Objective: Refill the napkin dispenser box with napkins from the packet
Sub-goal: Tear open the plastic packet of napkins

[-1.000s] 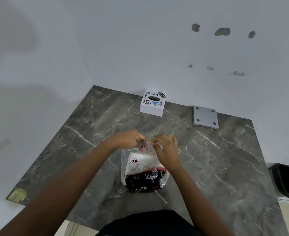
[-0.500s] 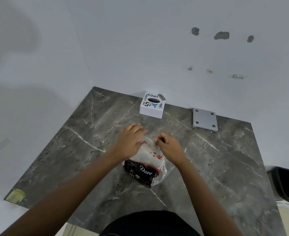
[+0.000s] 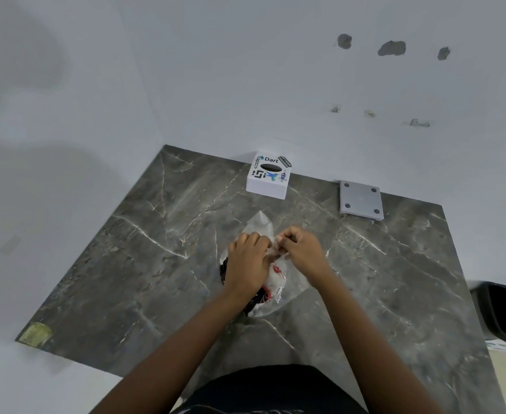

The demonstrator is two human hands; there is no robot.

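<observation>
A clear plastic napkin packet (image 3: 272, 282) with a black, red and white print lies on the dark marble table (image 3: 126, 264) in the middle. My left hand (image 3: 247, 262) presses down on its left side and grips the plastic. My right hand (image 3: 301, 249) pinches the packet's upper edge beside it. A loose clear flap (image 3: 260, 225) sticks up beyond my fingers. The white napkin dispenser box (image 3: 268, 176), covered in stickers and with a dark oval slot on top, stands at the table's far edge against the wall, well apart from my hands.
A flat grey square plate (image 3: 360, 200) with round pads at its corners lies at the far right of the table. A dark bin (image 3: 502, 312) sits past the table's right edge. A yellowish patch (image 3: 35, 333) marks the front left corner. White walls close off the back and left.
The packet has turned and shifted under my hands, its black printed end now mostly hidden by my left hand. Both hands have come closer together on the upper edge, and a clear flap now sticks out beyond them.
</observation>
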